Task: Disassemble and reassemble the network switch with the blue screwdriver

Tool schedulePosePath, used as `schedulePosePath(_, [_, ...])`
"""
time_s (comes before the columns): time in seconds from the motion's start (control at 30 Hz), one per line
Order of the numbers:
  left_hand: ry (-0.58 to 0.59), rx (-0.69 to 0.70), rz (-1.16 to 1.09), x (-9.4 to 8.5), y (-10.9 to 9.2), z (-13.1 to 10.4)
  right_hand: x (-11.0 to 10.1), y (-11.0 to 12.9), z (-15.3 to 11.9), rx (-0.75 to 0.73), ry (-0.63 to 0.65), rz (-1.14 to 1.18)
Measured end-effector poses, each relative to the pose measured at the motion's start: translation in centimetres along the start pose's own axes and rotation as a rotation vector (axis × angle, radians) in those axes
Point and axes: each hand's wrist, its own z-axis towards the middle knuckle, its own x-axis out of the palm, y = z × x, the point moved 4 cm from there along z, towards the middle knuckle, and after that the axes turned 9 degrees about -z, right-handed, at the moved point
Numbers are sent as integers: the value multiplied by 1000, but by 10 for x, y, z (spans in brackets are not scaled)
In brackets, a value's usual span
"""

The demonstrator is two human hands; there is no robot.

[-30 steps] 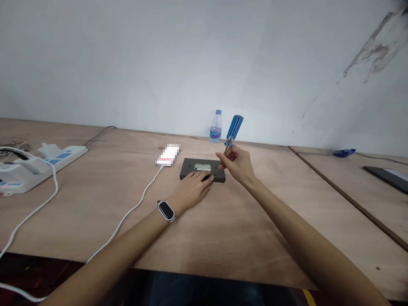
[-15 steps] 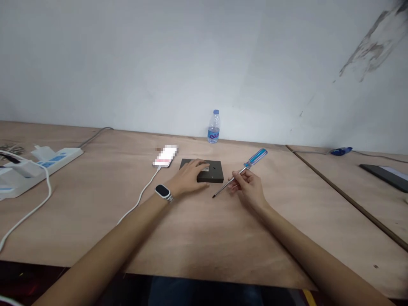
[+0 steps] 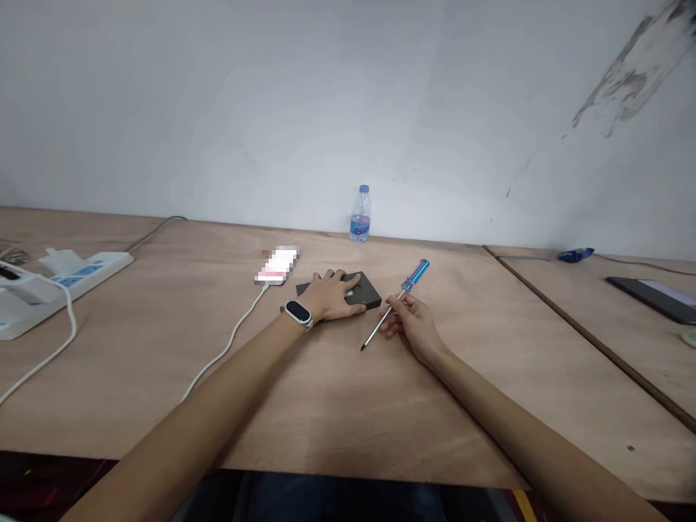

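Note:
My left hand [image 3: 333, 296] lies over a flat dark box [image 3: 368, 291] on the wooden table, its fingers spread across the top and the thumb near the front edge. The palm hides much of the box. To the right, my right hand [image 3: 414, 325] pinches the metal shaft of a screwdriver [image 3: 387, 312]. The blue clear handle points up and away, while the tip points down to the left, just in front of the box.
A phone [image 3: 277, 267] with a white cable lies left of the box. Behind stands a water bottle [image 3: 359, 216] by the wall. A power strip [image 3: 103, 270] is at the left, a dark tablet-like device [image 3: 655, 297] at the right.
My left hand has moved further over the box, which is now turned at an angle. The screwdriver is tilted more steeply in my right hand, its handle further left.

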Motion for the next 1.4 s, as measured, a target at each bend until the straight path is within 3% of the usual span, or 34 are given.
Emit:
schedulePosePath(0.13, [13,-69,49,-5,-11,-19,0,-1,1,4,-2,-6])
schedulePosePath(0.3, [-148,-294,101,-10,-20,-31,0,-2,2,12,-9,-4])
schedulePosePath(0.4, [-192,-356,114,-9,-20,-36,-1,-2,2,10,-11,-12])
schedulePosePath(0.57, [-209,-170,166,-15,-14,-34,-1,1,3,-21,-24,12])
schedulePosePath(0.77, [-132,40,-8,-14,-11,-5,0,19,13,-149,-71,-31])
schedulePosePath(0.87, [-84,47,-85,-6,-7,6,5,29,20,-207,-57,-59])
schedulePosePath(1.0, [-112,37,-111,3,0,4,13,39,29,-265,-47,-122])
schedulePosePath(1.4, [-78,-123,-41,5,2,-7,29,68,53,-442,-73,-247])
